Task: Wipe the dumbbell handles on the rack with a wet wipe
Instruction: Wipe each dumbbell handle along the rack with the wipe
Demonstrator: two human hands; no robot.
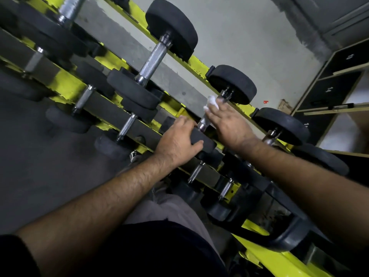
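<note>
A yellow dumbbell rack (67,87) runs diagonally across the view, loaded with black-headed dumbbells with knurled chrome handles. My right hand (229,124) presses a white wet wipe (211,101) against the chrome handle (204,122) of a dumbbell on the upper tier; most of that handle is hidden under the hand. My left hand (177,141) grips the near black head (201,141) of that same dumbbell. Another dumbbell with a bare chrome handle (154,60) rests to the left on the same tier.
Smaller dumbbells (127,126) line the lower tier below my hands. A black kettlebell handle (285,238) sits low on the right. Dark numbered lockers (327,90) stand at the far right. A grey wall (249,43) lies behind the rack and dark floor (30,166) to the left.
</note>
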